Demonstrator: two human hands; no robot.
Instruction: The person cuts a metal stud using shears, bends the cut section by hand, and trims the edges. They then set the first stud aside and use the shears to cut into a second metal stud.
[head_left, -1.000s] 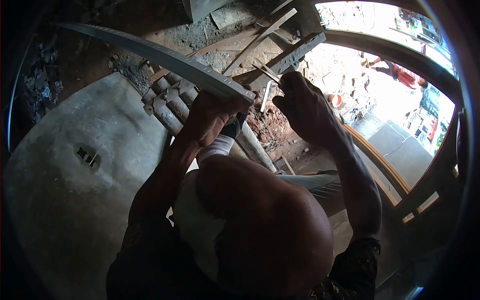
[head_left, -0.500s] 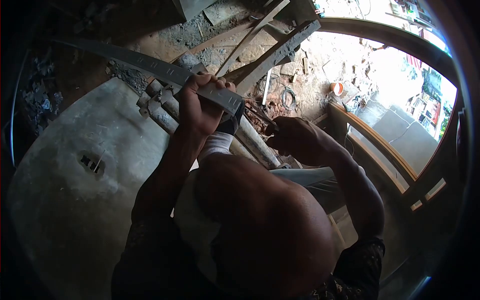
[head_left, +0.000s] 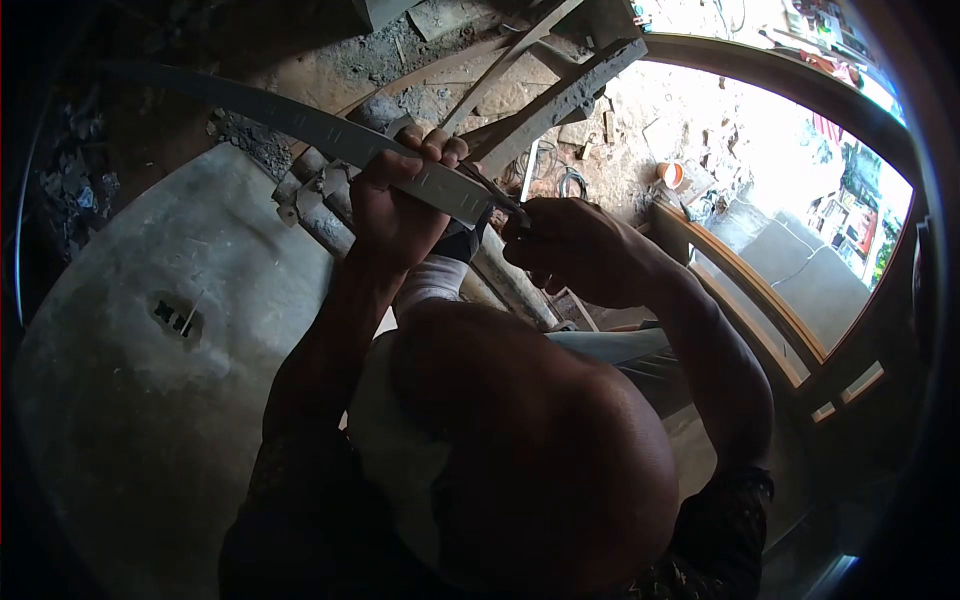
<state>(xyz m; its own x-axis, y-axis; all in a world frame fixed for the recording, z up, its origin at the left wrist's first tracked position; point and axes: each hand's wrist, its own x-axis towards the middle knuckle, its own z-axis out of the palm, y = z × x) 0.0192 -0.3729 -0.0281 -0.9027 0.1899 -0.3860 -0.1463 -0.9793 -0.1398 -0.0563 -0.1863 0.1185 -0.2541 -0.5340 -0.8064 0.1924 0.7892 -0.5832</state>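
Note:
My left hand (head_left: 400,205) is wrapped around a long grey metal strip (head_left: 320,130) with short paired slots along it, near its close end. The strip slants away to the upper left and fades into shadow. My right hand (head_left: 575,250) is closed around a slim dark hand tool (head_left: 503,197) that resembles snips; its handles are mostly hidden in my fingers. Its narrow front part lies right at the strip's end edge. Below the strip show a white sock (head_left: 432,283) and part of a dark shoe, with my bare knee (head_left: 540,400) in front.
A plastered wall (head_left: 120,420) with a recessed electrical box (head_left: 175,315) is at left. Round poles (head_left: 515,280) run underneath. Wooden beams (head_left: 560,105) cross over rubble ground. A wood-framed opening (head_left: 750,280) is at right, with an orange bucket (head_left: 670,175) outside.
My right hand has moved up and left, bringing the tool to the strip's end. The strip has tilted and shifted slightly; my left hand still grips it.

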